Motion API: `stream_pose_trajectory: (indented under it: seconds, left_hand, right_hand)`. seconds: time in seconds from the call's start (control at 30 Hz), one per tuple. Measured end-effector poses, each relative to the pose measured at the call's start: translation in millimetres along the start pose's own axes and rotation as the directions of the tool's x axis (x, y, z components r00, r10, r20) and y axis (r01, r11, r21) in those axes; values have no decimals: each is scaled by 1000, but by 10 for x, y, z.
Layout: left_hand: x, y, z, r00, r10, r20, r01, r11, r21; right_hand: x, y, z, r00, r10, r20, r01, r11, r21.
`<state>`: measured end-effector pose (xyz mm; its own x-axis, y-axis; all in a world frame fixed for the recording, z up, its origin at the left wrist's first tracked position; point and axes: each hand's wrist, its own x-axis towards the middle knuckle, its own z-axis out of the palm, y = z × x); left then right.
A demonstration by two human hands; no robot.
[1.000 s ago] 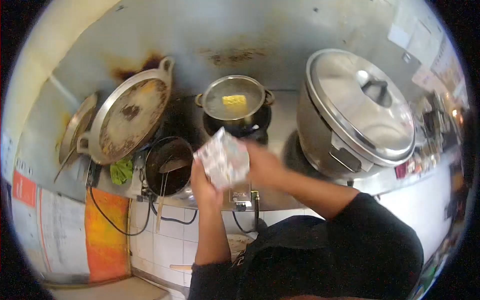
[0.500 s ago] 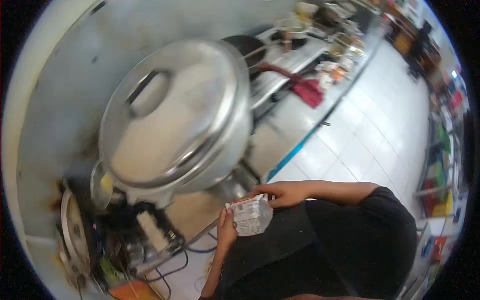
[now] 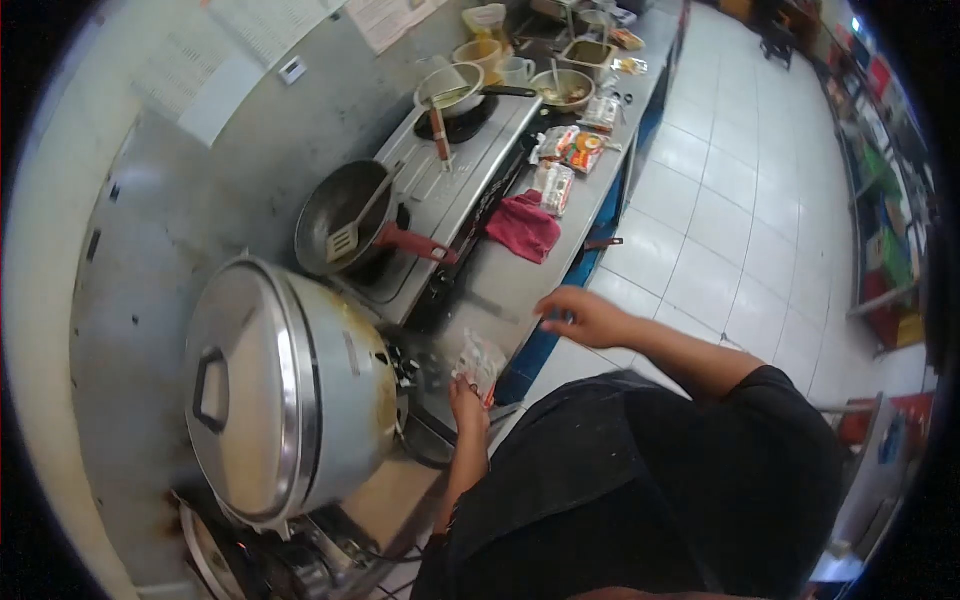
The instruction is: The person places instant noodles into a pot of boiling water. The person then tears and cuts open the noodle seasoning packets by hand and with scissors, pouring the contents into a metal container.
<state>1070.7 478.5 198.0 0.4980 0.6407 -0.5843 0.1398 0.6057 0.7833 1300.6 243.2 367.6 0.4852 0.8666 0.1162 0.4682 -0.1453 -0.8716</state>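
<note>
Head view: right of centre, our right hand (image 3: 588,317) has let go of the packet (image 3: 482,360), leaving our left hand (image 3: 468,402), below centre, grasping it alone

Right fingers (image 3: 557,298) loosely curled

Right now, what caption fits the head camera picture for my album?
Left hand holding a packet, right hand apart from it, near a big pot and a frying pan.
</note>
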Motion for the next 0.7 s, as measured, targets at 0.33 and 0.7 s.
stream_pose_trajectory:
  seconds: [0.33,0.7]
  left_hand:
    - [3,52,757,898,438,-39,-287,649,704]
    - [-650,-41,1926,758,630,-168,219,-2,976]
  right_hand:
    - [770,2431,-3174,768,375,-520,-436,900,5]
    - [3438,5624,-6260,470,210,-858,-753,602,-265]
